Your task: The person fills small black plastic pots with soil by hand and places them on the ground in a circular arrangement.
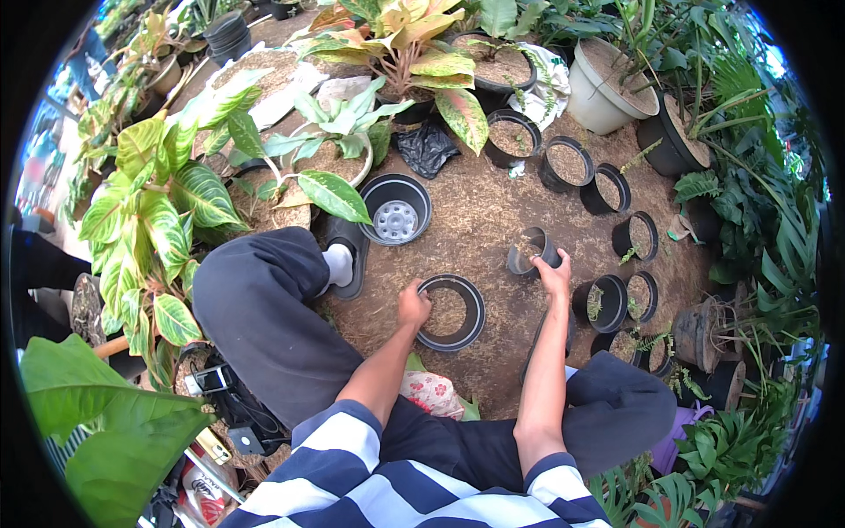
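My left hand (414, 305) grips the left rim of a black plastic pot (476, 313), which stands upright and holds some brown, husk-like planting medium. To its right, my right hand (553, 267) holds a smaller dark plastic pot (528, 254) by its rim; the pot is tilted, with a little brown material at its mouth. Beyond my left hand stands another black pot (396, 210), with a perforated grey bottom showing inside and no medium in it. A crumpled black plastic bag (426, 148) lies on the ground just behind that pot.
Several small black pots (566, 164) curve along the right side, some with small ferns. Behind them stand a large white pot (604, 92) and a large black pot (673, 135). Broad-leaved potted plants (152, 211) crowd the left. A floral cloth (432, 394) lies between my legs.
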